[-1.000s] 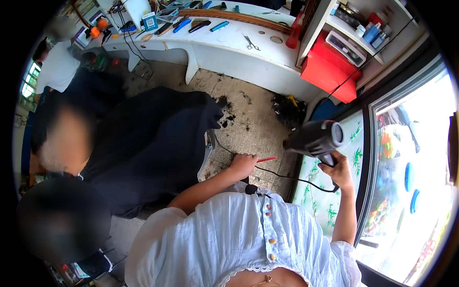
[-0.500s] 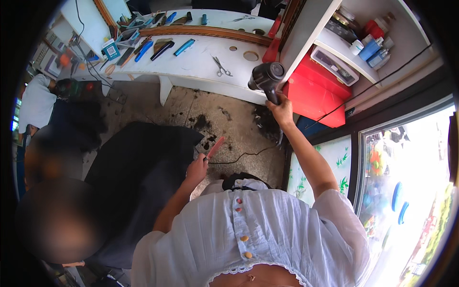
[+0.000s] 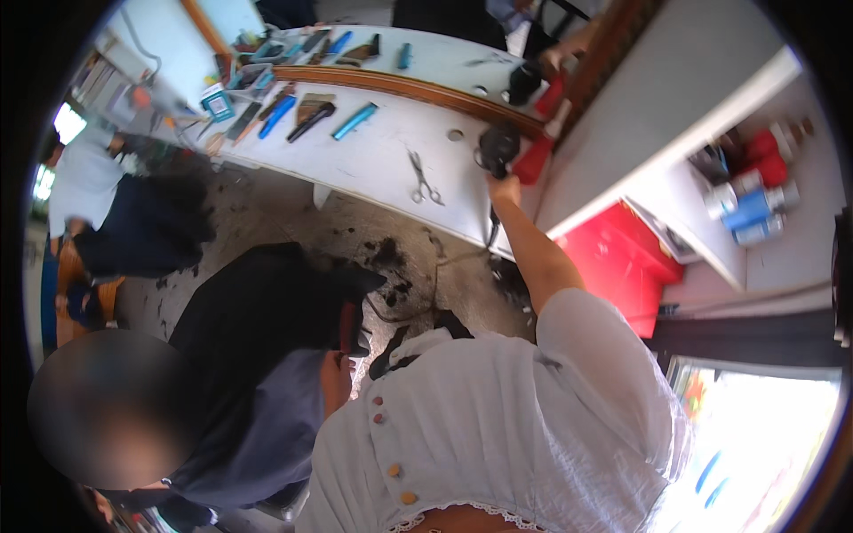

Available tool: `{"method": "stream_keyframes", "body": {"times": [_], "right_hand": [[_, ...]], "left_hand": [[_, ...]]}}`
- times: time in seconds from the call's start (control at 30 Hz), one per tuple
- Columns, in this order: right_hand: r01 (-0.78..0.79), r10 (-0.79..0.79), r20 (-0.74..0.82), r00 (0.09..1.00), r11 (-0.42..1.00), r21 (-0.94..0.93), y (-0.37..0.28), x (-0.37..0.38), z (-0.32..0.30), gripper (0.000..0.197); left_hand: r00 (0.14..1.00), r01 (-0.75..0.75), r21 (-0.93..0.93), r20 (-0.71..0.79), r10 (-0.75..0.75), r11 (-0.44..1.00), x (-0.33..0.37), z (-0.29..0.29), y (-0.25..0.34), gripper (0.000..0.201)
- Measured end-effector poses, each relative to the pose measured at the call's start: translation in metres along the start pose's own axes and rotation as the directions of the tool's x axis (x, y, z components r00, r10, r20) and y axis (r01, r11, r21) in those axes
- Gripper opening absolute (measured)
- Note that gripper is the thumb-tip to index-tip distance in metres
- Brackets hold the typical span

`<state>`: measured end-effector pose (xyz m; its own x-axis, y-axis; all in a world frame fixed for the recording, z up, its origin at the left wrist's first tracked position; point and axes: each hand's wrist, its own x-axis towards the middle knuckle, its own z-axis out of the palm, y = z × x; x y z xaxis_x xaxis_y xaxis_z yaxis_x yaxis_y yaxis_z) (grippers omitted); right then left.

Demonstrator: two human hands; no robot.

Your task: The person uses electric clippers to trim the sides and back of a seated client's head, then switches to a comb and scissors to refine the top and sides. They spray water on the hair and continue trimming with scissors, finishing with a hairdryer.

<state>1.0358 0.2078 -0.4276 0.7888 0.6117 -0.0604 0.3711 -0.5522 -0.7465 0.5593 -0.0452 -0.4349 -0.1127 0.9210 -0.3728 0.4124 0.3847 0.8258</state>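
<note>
Black plastic hair dryer (image 3: 499, 145), likely heavy, was right of the silver metal scissors (image 3: 419, 180); the right hand (image 3: 505, 189) hugged its handle, the best hold. Left hand (image 3: 336, 377) clutched a red comb (image 3: 346, 327).

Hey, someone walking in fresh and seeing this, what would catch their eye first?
Probably the big black cape, left of the middle, with the left hand and its reddish comb at its right edge. Next, the dark dryer in the right hand, at the right end of the white counter. The bright red box to the right and dark hair on the floor also stand out.
</note>
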Motion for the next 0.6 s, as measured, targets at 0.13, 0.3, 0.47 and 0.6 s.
{"method": "stream_keyframes", "body": {"times": [0.13, 0.3, 0.47, 0.6], "right_hand": [[0.501, -0.731, 0.057, 0.68, 0.406, -0.765, 0.138, 0.094, 0.025, 0.037], [0.432, -0.415, -0.237, 0.879, 0.901, 0.026, -0.022, 0.047, -0.049, 0.038], [0.468, -0.333, -0.535, 0.777, 0.873, 0.137, -0.053, 0.105, -0.076, 0.038], [0.418, -0.418, -0.511, 0.751, 0.9, -0.121, -0.041, 0.121, -0.055, 0.038]], "left_hand": [[0.994, -0.101, 0.127, -0.027, 0.105, 0.987, 0.022, 0.029, 0.012, 0.016], [0.981, 0.0, 0.166, -0.189, 0.032, 0.986, 0.003, 0.035, 0.043, 0.021], [0.973, 0.052, 0.256, -0.23, 0.009, 0.965, 0.001, 0.028, 0.059, 0.021], [0.941, 0.168, 0.222, -0.327, -0.089, 0.96, -0.023, 0.025, 0.039, 0.021]]}}
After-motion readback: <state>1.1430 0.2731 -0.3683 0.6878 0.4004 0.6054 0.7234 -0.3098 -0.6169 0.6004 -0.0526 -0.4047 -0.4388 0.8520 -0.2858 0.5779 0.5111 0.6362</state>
